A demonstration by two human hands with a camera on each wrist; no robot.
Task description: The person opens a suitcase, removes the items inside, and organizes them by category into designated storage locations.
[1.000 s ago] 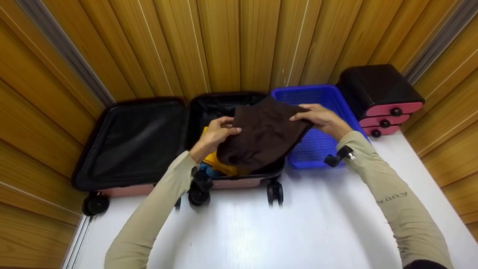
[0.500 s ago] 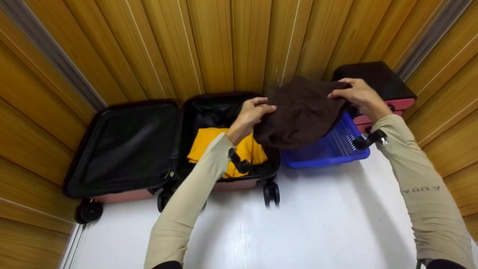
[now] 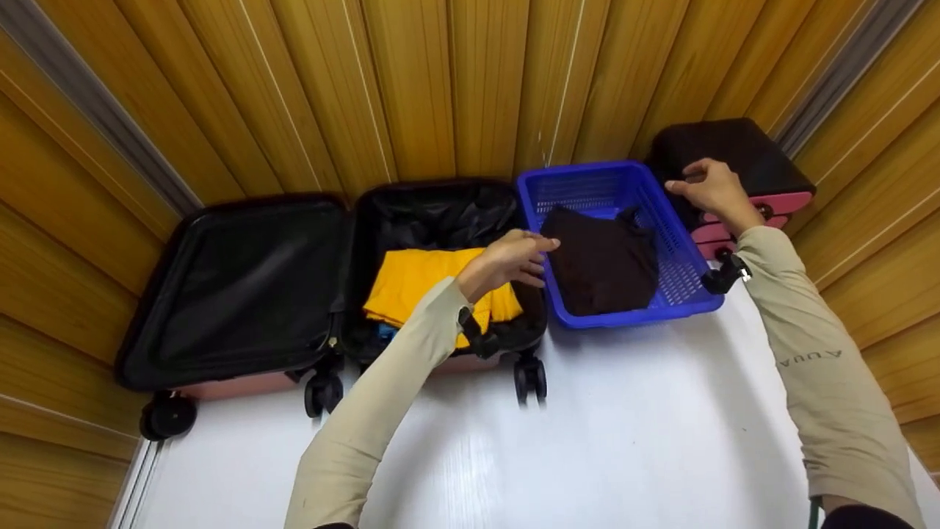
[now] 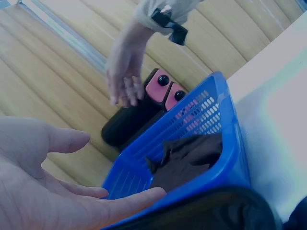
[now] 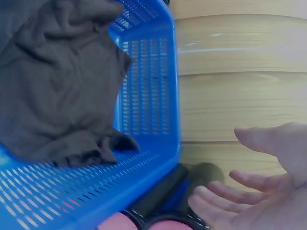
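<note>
A dark brown folded cloth (image 3: 598, 261), apparently a garment, lies inside the blue plastic basket (image 3: 624, 321). My left hand (image 3: 510, 257) hovers over the basket's left rim with fingers extended, holding nothing; the left wrist view shows its thumb and fingers spread apart. Beyond the basket's right side, my right hand (image 3: 711, 189) is raised before the black drawer box, also holding nothing. Its fingers look relaxed and parted in the right wrist view. Yellow folded clothing (image 3: 418, 283) rests in the right half of the suitcase (image 3: 449, 189), partly hidden behind my left forearm.
The suitcase's other half (image 3: 242, 286) lies opened out to the left. A black drawer box (image 3: 734, 150) with pink fronts and round black knobs stands right of the basket. Wood-panelled walls (image 3: 418, 88) close off the back and sides. White floor (image 3: 587, 433) lies in front.
Both hands carried the brown cloth rightward from above the suitcase to the basket and let it go. It now lies in the basket, and the yellow clothing is more exposed.
</note>
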